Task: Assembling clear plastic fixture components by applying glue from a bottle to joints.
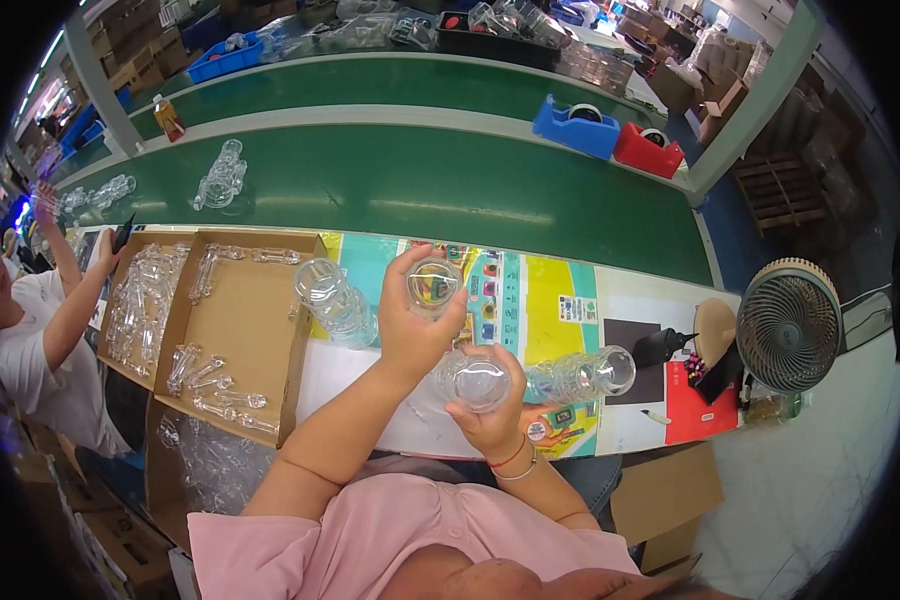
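My left hand is wrapped round a clear, round, glass-like piece, its rim facing up. Lower and to the right, my right hand grips a clear, wide-mouthed vessel from its right side. The two pieces are held apart, above the table. A clear ribbed vessel is left of my left hand. To the right of my right hand lies another clear vessel, its round end pointing right.
Left of me, a cardboard tray holds several small clear tubes beside a fuller box. A green conveyor runs across, with clear pieces on it. Right are a fan and a black bottle. A co-worker sits left.
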A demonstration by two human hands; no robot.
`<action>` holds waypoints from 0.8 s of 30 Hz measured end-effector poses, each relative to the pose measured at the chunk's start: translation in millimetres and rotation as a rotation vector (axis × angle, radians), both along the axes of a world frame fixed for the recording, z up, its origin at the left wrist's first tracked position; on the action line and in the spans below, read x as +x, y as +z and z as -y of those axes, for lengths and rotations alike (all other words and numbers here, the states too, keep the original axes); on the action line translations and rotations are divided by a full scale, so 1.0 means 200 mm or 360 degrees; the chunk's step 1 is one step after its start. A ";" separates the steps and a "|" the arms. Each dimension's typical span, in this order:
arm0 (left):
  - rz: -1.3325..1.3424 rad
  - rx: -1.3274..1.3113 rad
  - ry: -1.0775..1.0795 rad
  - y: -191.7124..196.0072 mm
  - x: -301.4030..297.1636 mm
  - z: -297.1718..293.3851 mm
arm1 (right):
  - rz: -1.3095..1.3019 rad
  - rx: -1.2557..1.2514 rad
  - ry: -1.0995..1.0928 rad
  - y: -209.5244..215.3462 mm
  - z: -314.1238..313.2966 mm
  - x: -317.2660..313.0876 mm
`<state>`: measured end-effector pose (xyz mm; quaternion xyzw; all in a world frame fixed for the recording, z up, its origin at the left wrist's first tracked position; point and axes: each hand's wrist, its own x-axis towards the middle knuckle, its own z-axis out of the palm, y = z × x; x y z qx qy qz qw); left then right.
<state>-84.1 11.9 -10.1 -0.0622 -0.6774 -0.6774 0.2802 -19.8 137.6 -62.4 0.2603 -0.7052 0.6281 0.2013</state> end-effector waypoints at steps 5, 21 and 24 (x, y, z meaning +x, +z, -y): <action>-0.0035 0.0014 -0.0032 -0.01 0.01 0.01 | 0.0006 0.0010 -0.0004 -0.01 0.00 0.00; -0.0228 -0.0267 0.0032 -0.06 0.00 0.03 | 0.0048 -0.0006 0.0039 0.04 0.00 0.01; -0.0237 -0.0288 0.0050 -0.07 0.01 0.03 | 0.0100 -0.0021 0.0074 0.03 0.00 0.01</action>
